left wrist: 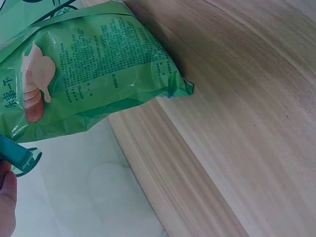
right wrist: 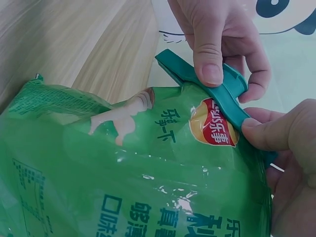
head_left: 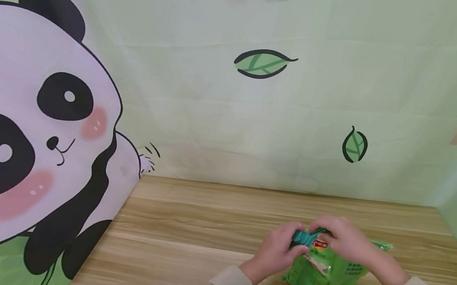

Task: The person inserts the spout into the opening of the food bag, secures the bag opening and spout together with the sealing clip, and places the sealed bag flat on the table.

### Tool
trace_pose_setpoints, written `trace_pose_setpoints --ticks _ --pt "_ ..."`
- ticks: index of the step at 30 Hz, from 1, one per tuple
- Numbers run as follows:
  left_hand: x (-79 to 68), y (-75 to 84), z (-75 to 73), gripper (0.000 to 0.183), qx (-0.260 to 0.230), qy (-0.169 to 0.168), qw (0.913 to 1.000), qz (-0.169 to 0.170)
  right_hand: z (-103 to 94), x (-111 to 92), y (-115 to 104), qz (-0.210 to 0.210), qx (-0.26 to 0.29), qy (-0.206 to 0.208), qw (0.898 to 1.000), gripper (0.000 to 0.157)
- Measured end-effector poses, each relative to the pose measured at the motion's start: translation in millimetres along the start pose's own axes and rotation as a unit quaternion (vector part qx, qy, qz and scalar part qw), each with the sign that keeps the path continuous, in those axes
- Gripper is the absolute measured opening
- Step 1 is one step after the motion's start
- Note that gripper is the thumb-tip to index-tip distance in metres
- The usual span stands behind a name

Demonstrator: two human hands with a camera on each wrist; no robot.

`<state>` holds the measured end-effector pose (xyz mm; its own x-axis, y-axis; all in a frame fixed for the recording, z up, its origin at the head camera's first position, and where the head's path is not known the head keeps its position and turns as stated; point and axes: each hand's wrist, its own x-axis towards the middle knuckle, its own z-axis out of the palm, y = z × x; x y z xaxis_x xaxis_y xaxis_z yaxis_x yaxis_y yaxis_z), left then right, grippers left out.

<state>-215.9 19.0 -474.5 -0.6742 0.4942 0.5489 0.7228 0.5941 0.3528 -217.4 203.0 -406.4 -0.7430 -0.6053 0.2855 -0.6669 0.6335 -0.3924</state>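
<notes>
Right wrist view — pinching long teal plastic clip (right wrist: 229,104) with left hand (right wrist: 224,39) and right hand (right wrist: 296,140), apparently spaced to steady it against glossy green printed bag (right wrist: 143,160).

bag (head_left: 338,282) on table (head_left: 174,258), clip (right wrist: 231,105) on bag

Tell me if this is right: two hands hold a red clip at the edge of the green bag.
Wrong on colour: the right wrist view shows the clip is teal, not red. The left hand and right hand do hold it at the edge of the green bag.
</notes>
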Motion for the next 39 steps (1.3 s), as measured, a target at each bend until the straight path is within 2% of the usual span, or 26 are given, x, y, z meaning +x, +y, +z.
trace_pose_setpoints --ticks 8,14,19,23,31,39 --pt "1.2 3.7 0.3 0.032 0.020 0.012 0.9997 -0.001 2.5 0 1 0.004 -0.006 0.013 1.000 0.019" --pt "0.6 0.8 -0.7 0.037 -0.024 -0.018 0.9993 -0.024 0.8 -1 1 0.015 0.005 0.007 1.000 0.020" --pt "-5.6 -8.8 2.3 0.050 -0.037 -0.037 0.9983 -0.027 -2.0 -2 3 0.033 0.017 0.004 0.999 0.021" --pt "-10.2 -14.6 5.3 0.049 -0.038 -0.028 0.9986 -0.026 -2.2 -2 3 0.036 0.014 0.007 0.999 0.020" --pt "-10.0 -14.4 4.5 0.043 -0.033 -0.002 0.9992 -0.023 -0.5 -2 3 0.024 0.003 0.010 1.000 0.020" --pt "-10.1 -14.9 5.5 0.041 0.006 0.019 0.9998 -0.006 -1.4 -1 3 0.037 0.007 0.003 0.999 0.019"
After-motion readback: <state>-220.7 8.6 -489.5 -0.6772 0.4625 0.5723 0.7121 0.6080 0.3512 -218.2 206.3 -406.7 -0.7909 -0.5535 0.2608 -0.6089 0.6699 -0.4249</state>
